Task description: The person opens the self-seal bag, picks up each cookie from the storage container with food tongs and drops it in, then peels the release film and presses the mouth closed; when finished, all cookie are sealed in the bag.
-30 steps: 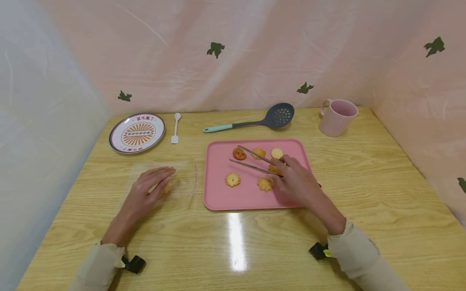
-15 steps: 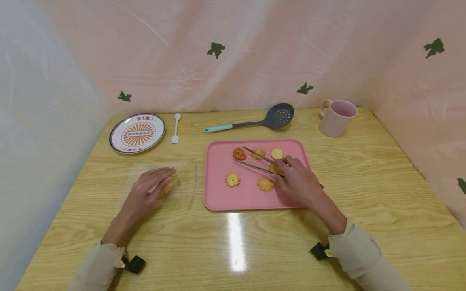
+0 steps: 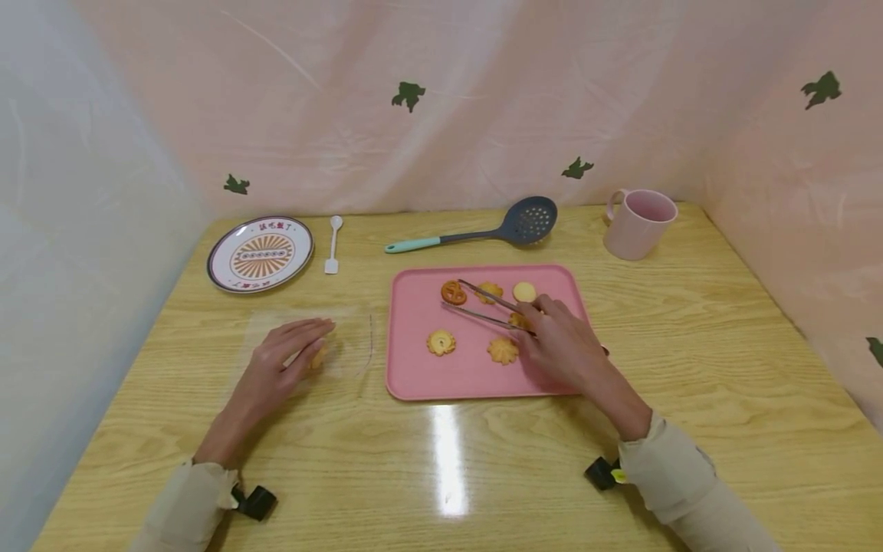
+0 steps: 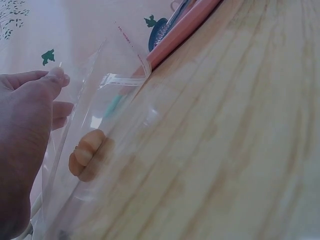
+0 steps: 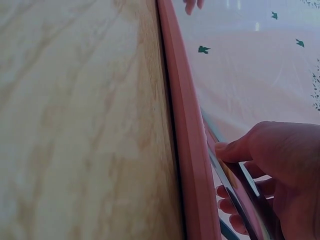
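Note:
My left hand (image 3: 290,351) pinches the upper side of a clear plastic bag (image 4: 120,80) at the left of the table, holding its mouth apart. One cookie (image 4: 87,155) lies inside the bag. Over the pink tray (image 3: 414,377), my right hand (image 3: 562,345) grips metal tongs (image 3: 476,313) with their arms spread. The tong tips are close to a pretzel-shaped cookie (image 3: 453,292); whether they touch it I cannot tell. A flower-shaped cookie (image 3: 489,291) lies partly under the upper tong arm. Another cookie is mostly hidden by the right hand.
Also on the tray are a round pale cookie (image 3: 524,292), a ring-centred cookie (image 3: 441,343) and a scalloped cookie (image 3: 503,351). Behind it stand a slotted skimmer (image 3: 530,221) and a pink mug (image 3: 638,225). A patterned plate (image 3: 260,254) and white spoon (image 3: 333,244) sit back left.
The tongs have shifted slightly right, their tips now at the pretzel's right side with the arms still apart. My left hand and the bag have stayed in place.

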`<state>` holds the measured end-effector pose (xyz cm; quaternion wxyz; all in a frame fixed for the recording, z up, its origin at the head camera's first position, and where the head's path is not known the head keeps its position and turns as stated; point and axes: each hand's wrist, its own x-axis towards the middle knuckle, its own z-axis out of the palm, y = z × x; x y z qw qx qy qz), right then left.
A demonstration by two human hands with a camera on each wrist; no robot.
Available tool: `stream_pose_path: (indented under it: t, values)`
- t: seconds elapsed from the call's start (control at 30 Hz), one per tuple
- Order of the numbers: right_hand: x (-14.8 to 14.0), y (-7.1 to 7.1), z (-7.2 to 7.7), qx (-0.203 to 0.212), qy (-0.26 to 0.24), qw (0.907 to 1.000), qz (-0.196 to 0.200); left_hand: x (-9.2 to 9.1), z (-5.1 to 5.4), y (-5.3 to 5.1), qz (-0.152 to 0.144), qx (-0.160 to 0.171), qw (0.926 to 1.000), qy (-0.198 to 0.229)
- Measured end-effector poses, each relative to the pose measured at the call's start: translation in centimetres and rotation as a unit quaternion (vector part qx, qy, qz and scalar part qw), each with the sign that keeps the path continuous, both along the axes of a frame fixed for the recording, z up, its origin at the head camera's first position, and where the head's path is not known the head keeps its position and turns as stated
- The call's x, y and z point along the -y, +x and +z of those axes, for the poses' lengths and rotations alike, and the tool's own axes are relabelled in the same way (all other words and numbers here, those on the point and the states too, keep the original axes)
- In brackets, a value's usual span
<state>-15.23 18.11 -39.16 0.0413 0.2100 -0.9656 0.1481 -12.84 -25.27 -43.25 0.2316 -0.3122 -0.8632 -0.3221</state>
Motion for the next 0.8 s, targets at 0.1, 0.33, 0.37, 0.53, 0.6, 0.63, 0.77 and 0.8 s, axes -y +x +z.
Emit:
stream_pose_path:
  t: [0.1,0.33,0.37,0.53,0.6,0.63,0.77,0.8]
  values:
    - [0.07,-0.04,0.01,0.0,0.001,1.0,0.001,0.01,-0.01,-0.01,0.0,-0.001,1.0,0.0]
    - [0.14,0.03,0.15,-0.003,0.002,1.0,0.0,0.0,-0.09,-0.08,-0.001,-0.003,1.0,-0.001]
    - [0.15,0.04,0.17,-0.003,0.004,1.0,-0.001,-0.01,-0.09,-0.09,-0.001,-0.004,1.0,-0.002]
    - [0.38,0.23,0.3,0.002,0.009,0.9999,-0.009,-0.04,-0.09,-0.14,-0.002,-0.008,1.0,0.0]
    - [0.5,0.29,0.33,0.006,0.01,0.9999,-0.012,-0.04,-0.1,-0.16,-0.003,-0.008,1.0,0.001]
    - [0.55,0.3,0.34,0.008,0.01,0.9998,-0.013,-0.04,-0.08,-0.16,-0.003,-0.008,1.0,0.002]
    - [0.7,0.34,0.38,0.013,0.015,0.9997,-0.016,-0.02,-0.1,-0.14,-0.003,-0.009,1.0,0.002]
    - [0.71,0.34,0.37,0.013,0.016,0.9997,-0.015,-0.02,-0.1,-0.12,-0.002,-0.008,1.0,0.002]
